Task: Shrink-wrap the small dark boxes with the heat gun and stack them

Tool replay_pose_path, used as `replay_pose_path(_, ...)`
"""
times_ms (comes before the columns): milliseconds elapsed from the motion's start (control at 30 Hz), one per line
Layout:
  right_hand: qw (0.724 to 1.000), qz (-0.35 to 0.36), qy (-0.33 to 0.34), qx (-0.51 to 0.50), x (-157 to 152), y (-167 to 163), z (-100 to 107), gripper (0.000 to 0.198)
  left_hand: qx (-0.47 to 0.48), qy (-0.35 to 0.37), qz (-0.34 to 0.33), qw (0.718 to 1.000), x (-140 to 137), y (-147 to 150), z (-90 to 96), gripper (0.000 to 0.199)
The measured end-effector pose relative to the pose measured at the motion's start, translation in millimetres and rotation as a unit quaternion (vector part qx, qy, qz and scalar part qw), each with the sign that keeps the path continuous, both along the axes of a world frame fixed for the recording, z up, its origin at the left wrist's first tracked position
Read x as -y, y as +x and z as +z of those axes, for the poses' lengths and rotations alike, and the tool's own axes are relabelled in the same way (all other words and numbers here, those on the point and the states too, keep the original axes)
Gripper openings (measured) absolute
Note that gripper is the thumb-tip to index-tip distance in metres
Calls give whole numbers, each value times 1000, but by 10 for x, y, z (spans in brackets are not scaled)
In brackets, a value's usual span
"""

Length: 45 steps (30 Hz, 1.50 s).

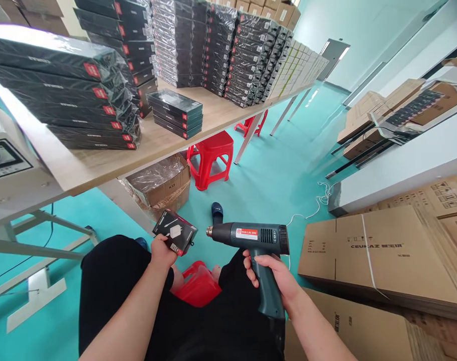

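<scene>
My left hand (164, 253) grips a small black charger box (177, 232) with a white plug adapter printed on its face; clear wrap seems to cover it. In my right hand (269, 271) is a dark green heat gun (256, 238), held by its handle. Its metal nozzle (209, 231) points left at the box, with a short gap between them. The fingers of both hands are closed around what they hold.
A wooden table (100, 163) carries stacks of wrapped black boxes (63, 90) and a short stack (176, 113) near its edge. Beneath stand a red stool (211, 150) and an open carton (164, 183). Flat cardboard cartons (379, 250) lie at right; a white cord (318, 203) crosses the floor.
</scene>
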State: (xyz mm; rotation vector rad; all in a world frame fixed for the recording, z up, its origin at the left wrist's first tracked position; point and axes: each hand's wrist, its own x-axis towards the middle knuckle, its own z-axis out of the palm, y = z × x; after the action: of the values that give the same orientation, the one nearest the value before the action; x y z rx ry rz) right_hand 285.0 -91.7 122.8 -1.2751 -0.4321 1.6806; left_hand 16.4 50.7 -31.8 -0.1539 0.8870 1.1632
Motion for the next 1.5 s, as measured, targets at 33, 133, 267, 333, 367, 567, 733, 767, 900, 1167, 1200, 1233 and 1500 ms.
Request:
replay_pose_path(33,1000,3,1,2,42,-6,15,27,-10,-3,2,1000,-10,4,-19,42)
replay_pose_path(133,1000,19,5,9,135,-42,29,27,-38,-6,-27,999,-22,9,-69,31)
replay_pose_path(267,999,50,5,13,200,-64,-5,27,-58,14,-89,994,-7,-8,-85,22)
replay_pose_path(333,998,64,9,11,220,-63,-24,27,-61,18,-84,994,2,-12,-84,22)
replay_pose_path(367,997,71,11,10,227,-63,-31,27,-57,18,-74,995,6,-11,-85,23)
replay_pose_path(567,994,100,15,39,229,-93,-35,29,-46,-2,-13,999,16,-3,-108,28)
replay_pose_path(733,990,133,-2,47,280,-137,-45,29,-52,-3,-9,999,14,-6,-167,28)
replay_pose_path(767,989,144,-3,40,293,-149,-51,30,-53,-1,-7,999,12,-3,-176,27)
replay_pose_path(900,993,94,16,64,320,-167,-71,30,-48,4,13,999,13,14,-152,28)
replay_pose_path(1167,994,108,12,9,496,-148,-66,32,-51,-81,-107,990,56,64,-120,19)
replay_pose_path(1200,995,98,19,10,502,-166,-69,32,-50,-86,-126,987,61,75,-139,18)
replay_pose_path(1233,996,90,25,12,498,-185,-73,31,-49,-89,-146,984,67,84,-156,17)
replay_pose_path(1500,998,35,47,4,310,-224,-13,27,-53,-106,-227,967,108,110,-189,24)
